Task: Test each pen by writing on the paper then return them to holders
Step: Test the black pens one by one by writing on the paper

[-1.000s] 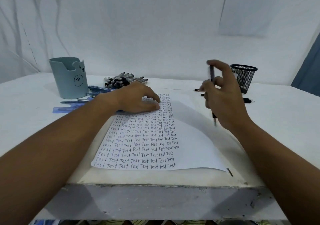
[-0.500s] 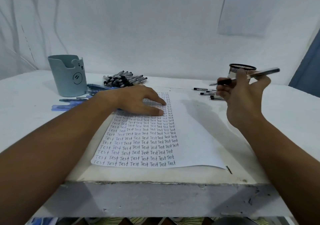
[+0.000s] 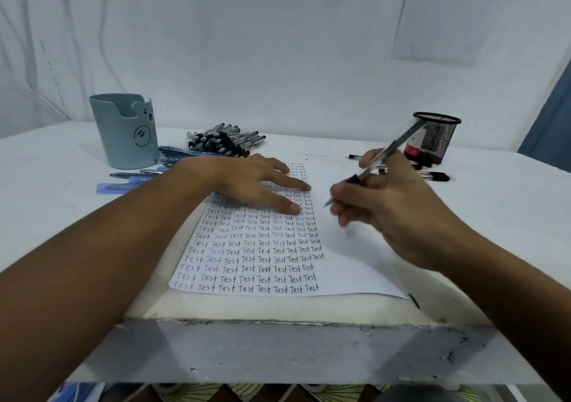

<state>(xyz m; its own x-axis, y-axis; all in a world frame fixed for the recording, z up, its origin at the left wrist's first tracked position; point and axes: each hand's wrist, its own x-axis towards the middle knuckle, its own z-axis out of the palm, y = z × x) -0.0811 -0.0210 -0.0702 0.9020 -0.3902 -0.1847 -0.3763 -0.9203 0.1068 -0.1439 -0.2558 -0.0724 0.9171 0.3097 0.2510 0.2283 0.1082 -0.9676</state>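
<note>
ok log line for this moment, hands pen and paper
left hand: flat on paper | right hand: grips pen, tip just above blank column | phase: about to write

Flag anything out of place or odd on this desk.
Pens lie loose instead of in holders: a black pile behind the paper, blue ones beside the grey cup, a few by the mesh cup. The desk's front edge looks chipped.

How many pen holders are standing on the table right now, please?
2: the grey-blue bear holder at the table's back left, and the black mesh holder at the back right, behind the right hand.
</note>
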